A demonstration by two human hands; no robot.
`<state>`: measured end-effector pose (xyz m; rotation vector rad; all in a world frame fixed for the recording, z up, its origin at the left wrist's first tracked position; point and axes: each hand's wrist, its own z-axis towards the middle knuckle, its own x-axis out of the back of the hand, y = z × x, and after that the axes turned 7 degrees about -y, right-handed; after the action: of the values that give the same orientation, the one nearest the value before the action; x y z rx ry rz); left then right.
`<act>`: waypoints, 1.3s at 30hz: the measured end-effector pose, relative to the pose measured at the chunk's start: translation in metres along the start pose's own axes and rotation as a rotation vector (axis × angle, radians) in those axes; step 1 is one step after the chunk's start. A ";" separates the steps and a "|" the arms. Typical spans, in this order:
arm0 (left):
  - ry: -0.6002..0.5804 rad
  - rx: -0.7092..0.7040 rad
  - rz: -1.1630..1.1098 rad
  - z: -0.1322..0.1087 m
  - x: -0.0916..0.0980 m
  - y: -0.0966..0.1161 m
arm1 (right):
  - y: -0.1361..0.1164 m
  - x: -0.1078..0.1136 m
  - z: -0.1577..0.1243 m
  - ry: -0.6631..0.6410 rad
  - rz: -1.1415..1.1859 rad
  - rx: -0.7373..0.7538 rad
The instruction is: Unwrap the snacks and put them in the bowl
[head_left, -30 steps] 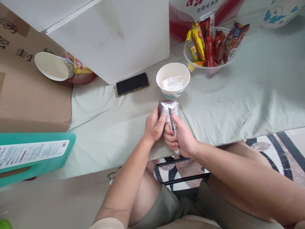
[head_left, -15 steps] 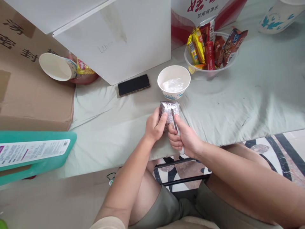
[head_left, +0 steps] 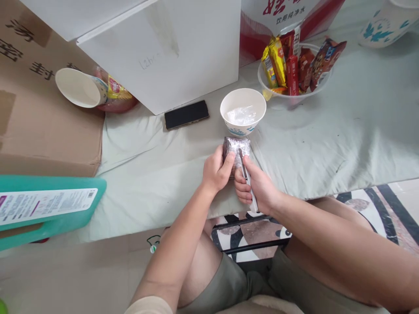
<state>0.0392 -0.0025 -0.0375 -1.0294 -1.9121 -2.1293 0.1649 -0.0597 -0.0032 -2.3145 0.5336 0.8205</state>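
Observation:
My left hand (head_left: 218, 170) grips the left side of a small dark package in clear plastic wrap (head_left: 235, 144), close to the table's front edge. In my closed right hand (head_left: 258, 183) is a utility knife (head_left: 253, 201) with a pale handle. Its dark blade points away from me and lies over the top of the package; whether it cuts into the wrap I cannot tell. Just beyond the package stands a white paper bowl (head_left: 242, 97) with crumpled clear plastic (head_left: 241, 115) inside. My fingers hide the package's lower part.
A black phone (head_left: 186, 114) lies left of the bowl, before a white box (head_left: 183, 56). To the right, a clear plastic tub (head_left: 288, 101) holds several wrapped snacks. A cardboard box (head_left: 49, 135) and a teal container (head_left: 94, 205) stand left. A paper bucket (head_left: 386, 26) is far right.
The whole view has shifted slightly, so things appear a little further right. Both hands keep their hold, and the knife stays over the package with hardly any visible movement.

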 end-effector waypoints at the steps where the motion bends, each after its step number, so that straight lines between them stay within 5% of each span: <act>1: 0.004 0.000 -0.001 0.000 0.000 0.000 | 0.000 0.000 0.000 0.006 -0.002 -0.001; 17: 0.049 0.016 -0.098 0.004 -0.001 -0.003 | 0.009 0.005 -0.003 -0.019 -0.072 -0.022; 30: 0.154 0.023 -0.508 0.008 0.005 -0.006 | 0.013 0.003 -0.006 -0.060 -0.155 -0.094; 39: 0.249 0.056 -0.660 0.011 0.005 -0.016 | 0.019 0.005 -0.003 -0.120 -0.262 -0.012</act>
<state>0.0320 0.0130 -0.0481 -0.0921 -2.3787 -2.3265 0.1593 -0.0765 -0.0131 -2.2661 0.1682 0.8292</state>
